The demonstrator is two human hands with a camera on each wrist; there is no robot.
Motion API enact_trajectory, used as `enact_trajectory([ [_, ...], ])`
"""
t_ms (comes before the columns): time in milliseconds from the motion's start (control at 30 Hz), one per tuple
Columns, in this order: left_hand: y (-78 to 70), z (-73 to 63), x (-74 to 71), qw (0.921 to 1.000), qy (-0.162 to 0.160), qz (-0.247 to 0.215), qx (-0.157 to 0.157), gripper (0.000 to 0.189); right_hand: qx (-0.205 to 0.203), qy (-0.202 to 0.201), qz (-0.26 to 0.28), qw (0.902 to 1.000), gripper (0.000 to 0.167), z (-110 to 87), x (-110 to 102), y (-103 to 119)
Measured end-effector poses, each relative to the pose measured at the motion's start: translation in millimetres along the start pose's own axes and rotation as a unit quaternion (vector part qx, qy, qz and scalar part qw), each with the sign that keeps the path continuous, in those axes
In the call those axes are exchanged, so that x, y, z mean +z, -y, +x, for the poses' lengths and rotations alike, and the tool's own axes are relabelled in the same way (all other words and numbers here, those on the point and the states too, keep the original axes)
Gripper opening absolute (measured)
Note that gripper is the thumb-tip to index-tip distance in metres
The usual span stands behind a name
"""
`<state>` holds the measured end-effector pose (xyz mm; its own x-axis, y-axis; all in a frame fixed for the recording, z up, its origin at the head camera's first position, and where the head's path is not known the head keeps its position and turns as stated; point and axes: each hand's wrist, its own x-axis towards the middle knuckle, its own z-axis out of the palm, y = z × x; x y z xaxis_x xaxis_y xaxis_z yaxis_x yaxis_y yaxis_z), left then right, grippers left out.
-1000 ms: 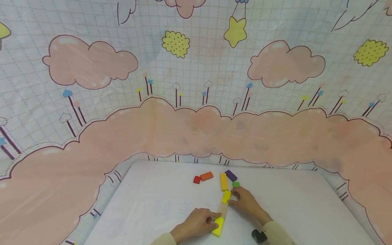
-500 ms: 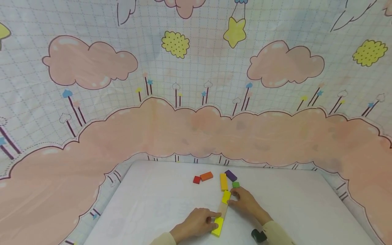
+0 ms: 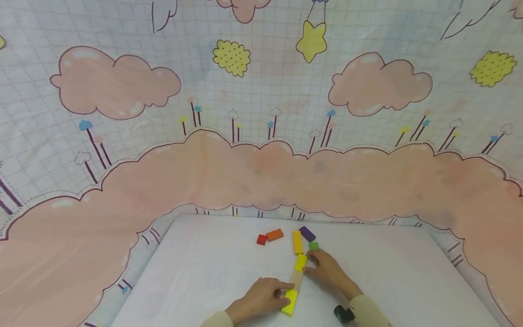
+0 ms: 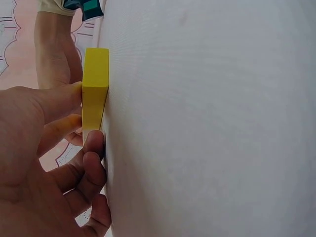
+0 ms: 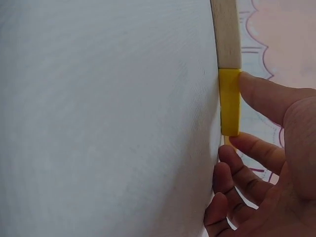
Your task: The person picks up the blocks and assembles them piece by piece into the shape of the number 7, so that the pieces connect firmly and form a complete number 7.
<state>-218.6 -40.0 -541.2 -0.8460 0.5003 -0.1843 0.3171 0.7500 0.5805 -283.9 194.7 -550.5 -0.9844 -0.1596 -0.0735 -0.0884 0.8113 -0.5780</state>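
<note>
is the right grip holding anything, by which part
Right grip touches a short yellow rectangular block, thumb and index finger towards opposite ends; whether pinched, unclear.

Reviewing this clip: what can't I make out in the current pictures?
Head view: the near part of the green block, covered by the right hand.
Right wrist view: the rest of the wooden block, cut off by the top edge.
Left wrist view: what the dark green object is; the top edge cuts it off.

Right hand (image 3: 325,270) has room rightward (green block (image 3: 313,245) stands just ahead).
</note>
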Motion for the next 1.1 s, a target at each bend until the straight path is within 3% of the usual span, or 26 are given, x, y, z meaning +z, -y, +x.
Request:
enact_trajectory([
  [433, -1.1, 1.7, -1.1, 0.9999, 0.001, 0.006, 0.011, 0.045, -0.011, 0.001, -0.002, 0.9999, 0.05, -0.5, -2.8, -0.6],
  [1100, -3.2, 2.3, 1.9, 0.9997, 0.002, 0.008, -0.022, 0.045, -0.008, 0.015, -0.001, 0.9999, 0.046, 0.5, -4.1, -0.3],
])
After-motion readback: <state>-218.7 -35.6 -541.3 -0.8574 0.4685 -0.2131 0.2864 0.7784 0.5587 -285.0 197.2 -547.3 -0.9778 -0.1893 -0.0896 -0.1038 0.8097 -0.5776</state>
